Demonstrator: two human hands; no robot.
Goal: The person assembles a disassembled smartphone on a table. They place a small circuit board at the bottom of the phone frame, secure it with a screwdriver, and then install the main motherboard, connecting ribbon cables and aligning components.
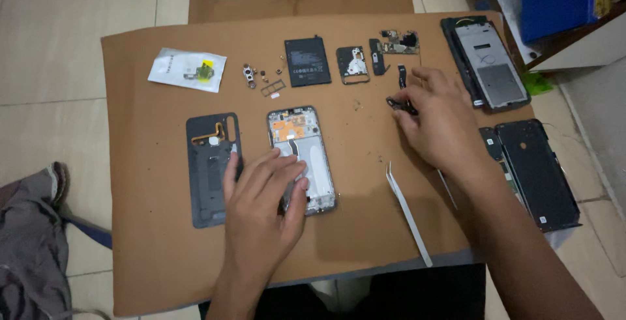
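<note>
The cardboard surface (163,255) held a phone already stripped. The phone frame (313,163) lay under the flat, open left hand (264,196); battery (307,60) and boards lay beyond. The right hand (437,121) pinched what seemed a small black part (399,103). Reassembly remained.

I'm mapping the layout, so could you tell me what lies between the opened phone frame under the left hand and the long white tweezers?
In the head view, only bare brown cardboard separates the opened phone frame from the white tweezers.
</note>
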